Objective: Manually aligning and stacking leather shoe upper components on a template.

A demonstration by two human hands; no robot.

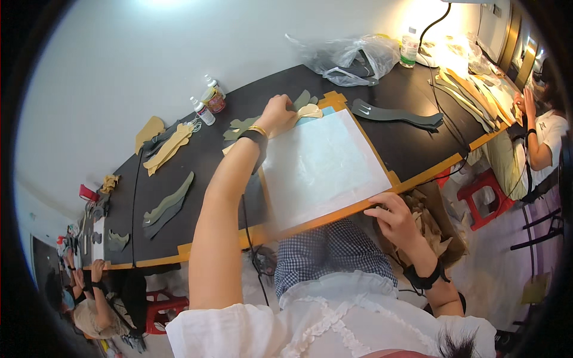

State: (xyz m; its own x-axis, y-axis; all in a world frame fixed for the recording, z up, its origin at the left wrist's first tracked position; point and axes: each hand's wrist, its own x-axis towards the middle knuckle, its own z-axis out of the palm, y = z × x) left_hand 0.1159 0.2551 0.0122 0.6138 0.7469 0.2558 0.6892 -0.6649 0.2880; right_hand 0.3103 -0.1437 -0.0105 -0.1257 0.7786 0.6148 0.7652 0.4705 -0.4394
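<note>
My left hand point(278, 117) reaches to the far edge of a white sheet point(322, 164) taped to the black table. Its bent fingers close on a flat cream cut piece point(310, 111), and the fingertips are partly hidden. Beside and behind it lie grey-green cut pieces point(240, 126), shaped with wavy edges. Down at the table's orange-taped front edge is my right hand point(395, 219). Its fingers are loosely bent and apart, with nothing in them.
Dark grey pieces point(397, 116) lie right of the sheet; tan strips point(170, 148) and a green-grey pair point(170, 200) lie left. Bottles point(202, 111), a plastic bag point(352, 59) and a clear bottle point(409, 48) stand behind. People work at both ends; a cardboard box point(441, 224) sits below.
</note>
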